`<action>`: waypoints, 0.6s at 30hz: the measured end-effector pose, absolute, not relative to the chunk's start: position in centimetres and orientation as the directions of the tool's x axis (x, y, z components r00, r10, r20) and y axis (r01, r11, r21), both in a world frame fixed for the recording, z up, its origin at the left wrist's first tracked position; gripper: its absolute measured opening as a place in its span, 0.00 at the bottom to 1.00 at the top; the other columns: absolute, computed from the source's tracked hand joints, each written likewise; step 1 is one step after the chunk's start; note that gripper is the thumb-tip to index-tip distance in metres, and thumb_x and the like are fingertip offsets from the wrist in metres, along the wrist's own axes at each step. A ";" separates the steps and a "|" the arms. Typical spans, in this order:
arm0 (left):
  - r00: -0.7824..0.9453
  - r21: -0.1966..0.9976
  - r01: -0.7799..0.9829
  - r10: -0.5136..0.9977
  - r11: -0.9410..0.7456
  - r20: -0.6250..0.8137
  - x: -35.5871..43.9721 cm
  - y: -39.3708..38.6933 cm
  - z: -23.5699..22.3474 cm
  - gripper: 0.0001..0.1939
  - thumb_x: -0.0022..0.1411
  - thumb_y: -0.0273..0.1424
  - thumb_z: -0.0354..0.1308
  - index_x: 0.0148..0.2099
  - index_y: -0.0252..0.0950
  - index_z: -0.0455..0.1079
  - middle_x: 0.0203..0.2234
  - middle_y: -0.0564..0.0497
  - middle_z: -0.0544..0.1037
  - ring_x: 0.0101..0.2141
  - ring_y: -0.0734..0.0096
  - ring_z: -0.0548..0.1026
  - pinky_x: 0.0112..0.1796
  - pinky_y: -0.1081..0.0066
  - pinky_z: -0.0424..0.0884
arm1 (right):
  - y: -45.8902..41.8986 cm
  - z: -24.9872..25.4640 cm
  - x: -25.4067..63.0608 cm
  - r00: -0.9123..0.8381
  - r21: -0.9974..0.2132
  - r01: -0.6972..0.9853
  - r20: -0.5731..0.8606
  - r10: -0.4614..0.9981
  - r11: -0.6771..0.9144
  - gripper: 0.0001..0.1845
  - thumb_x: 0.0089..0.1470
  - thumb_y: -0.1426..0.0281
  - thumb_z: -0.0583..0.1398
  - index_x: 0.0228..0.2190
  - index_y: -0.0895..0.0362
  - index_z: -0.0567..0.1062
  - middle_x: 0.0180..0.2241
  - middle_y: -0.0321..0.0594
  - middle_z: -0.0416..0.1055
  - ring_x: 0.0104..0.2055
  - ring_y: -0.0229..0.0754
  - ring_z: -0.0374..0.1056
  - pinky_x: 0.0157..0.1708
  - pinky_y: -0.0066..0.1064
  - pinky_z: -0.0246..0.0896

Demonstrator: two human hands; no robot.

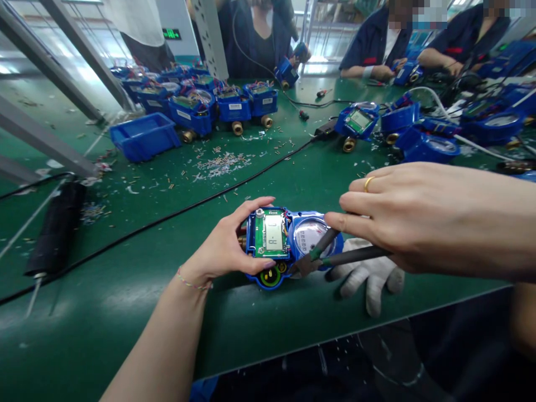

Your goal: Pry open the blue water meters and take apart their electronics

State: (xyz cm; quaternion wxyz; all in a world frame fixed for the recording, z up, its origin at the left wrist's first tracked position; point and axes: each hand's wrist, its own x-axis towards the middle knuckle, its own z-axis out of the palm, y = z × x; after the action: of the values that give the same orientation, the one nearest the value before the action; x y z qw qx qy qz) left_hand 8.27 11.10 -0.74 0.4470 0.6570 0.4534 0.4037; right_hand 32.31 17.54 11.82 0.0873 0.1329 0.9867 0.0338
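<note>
My left hand point(228, 240) grips the left end of a blue water meter point(337, 245), thumb along the near side and fingers round the far side. The meter lies face up, with its circuit board point(260, 229), a lit display point(274, 231) and a round dial showing. In my right hand point(419, 218) are dark-handled pliers point(355, 255), their handles spread apart. The head of the pliers sits at the meter's near edge, between the dial and the green-ringed part; whether the jaws pinch anything is too blurred to tell. Behind the pliers lies a white work glove point(372, 279).
A blue bin point(144, 137) and several more blue meters point(192, 111) stand further back. A black cable point(167, 215) crosses the green table point(125, 335). Small scraps point(221, 163) are scattered about. At left hangs a black power screwdriver point(58, 223). Co-workers point(381, 44) sit opposite.
</note>
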 end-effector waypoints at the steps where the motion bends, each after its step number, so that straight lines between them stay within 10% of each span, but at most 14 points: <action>1: 0.262 0.954 0.233 0.957 -0.189 0.125 8.3 11.1 -0.8 0.44 0.39 0.34 0.71 0.59 0.45 0.58 0.50 0.49 0.69 0.46 0.61 0.72 0.47 0.66 0.71 | 17.6 11.8 32.2 -0.947 0.060 0.272 -0.163 0.278 0.960 0.11 0.57 0.60 0.59 0.31 0.54 0.76 0.22 0.34 0.65 0.28 0.40 0.65 0.32 0.36 0.65; 14: 0.247 0.958 0.229 0.962 -0.174 0.116 8.2 11.2 -0.8 0.43 0.38 0.35 0.71 0.58 0.44 0.59 0.49 0.49 0.69 0.46 0.60 0.72 0.47 0.63 0.71 | 17.9 12.5 30.7 -0.915 -0.083 0.365 -0.217 0.341 0.927 0.14 0.52 0.59 0.65 0.23 0.55 0.75 0.20 0.33 0.66 0.28 0.37 0.67 0.33 0.33 0.61; 18: 0.252 0.956 0.225 0.959 -0.187 0.129 8.1 11.2 -1.1 0.43 0.39 0.35 0.71 0.58 0.45 0.59 0.49 0.50 0.69 0.46 0.61 0.72 0.48 0.64 0.70 | 17.5 12.8 31.0 -0.938 0.060 0.261 -0.219 0.268 0.964 0.06 0.52 0.65 0.65 0.27 0.54 0.76 0.23 0.35 0.67 0.31 0.41 0.68 0.35 0.38 0.63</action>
State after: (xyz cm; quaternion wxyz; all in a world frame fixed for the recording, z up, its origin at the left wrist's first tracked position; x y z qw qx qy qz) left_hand 8.08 11.20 -1.11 0.4476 0.6525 0.4538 0.4098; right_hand 30.98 17.46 12.77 0.1135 0.1343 0.9843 0.0150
